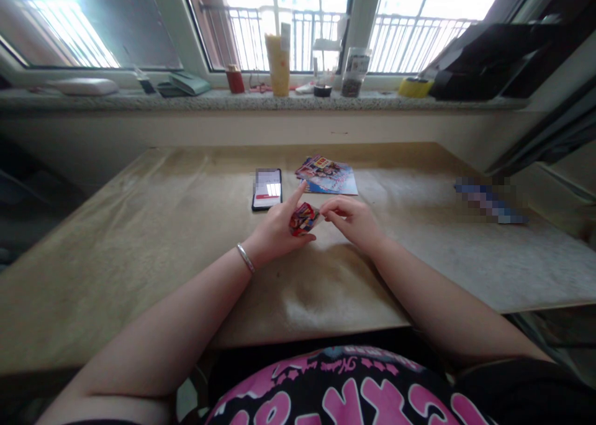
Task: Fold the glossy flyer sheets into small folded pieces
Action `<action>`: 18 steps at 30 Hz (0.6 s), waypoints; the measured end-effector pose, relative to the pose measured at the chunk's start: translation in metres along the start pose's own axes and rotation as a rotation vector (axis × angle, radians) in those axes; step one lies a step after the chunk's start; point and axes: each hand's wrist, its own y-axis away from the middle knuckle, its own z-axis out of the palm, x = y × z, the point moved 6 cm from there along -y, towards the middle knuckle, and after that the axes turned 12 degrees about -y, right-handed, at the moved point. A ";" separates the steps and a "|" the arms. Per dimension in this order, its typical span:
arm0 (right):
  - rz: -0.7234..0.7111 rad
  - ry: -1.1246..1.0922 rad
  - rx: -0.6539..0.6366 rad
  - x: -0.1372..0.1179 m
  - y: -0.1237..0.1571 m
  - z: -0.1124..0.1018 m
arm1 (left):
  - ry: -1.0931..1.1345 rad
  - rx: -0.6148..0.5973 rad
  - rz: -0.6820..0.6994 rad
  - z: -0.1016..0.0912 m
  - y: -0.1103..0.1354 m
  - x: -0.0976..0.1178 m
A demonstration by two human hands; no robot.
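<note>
My left hand, with a silver bangle on the wrist, holds a small, mostly red, colourful card above the table. Its thumb lies along the card's near side and its index finger reaches out past the far side. A clear edge, perhaps a plastic sleeve, shows at the card's right end. There my right hand pinches with thumb and forefinger. Just beyond both hands lie several printed picture sheets, overlapping. A phone with a lit screen rests flat beyond my left hand.
A tan cloth covers the table. A blurred-out bluish item lies at the far right. On the stone windowsill stand a tall yellow cup, a red jar, a clear container and a black bag.
</note>
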 end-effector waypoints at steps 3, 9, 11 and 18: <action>-0.006 -0.040 -0.029 -0.001 0.001 0.002 | 0.079 -0.007 -0.020 0.000 0.001 -0.001; -0.022 -0.021 -0.072 -0.006 0.002 0.006 | 0.162 -0.055 -0.029 0.003 0.000 -0.004; -0.032 0.004 -0.068 -0.007 0.002 0.006 | 0.163 -0.068 -0.030 0.004 0.000 -0.006; -0.045 0.037 -0.075 -0.007 0.000 0.003 | 0.151 -0.001 -0.084 0.002 -0.002 -0.016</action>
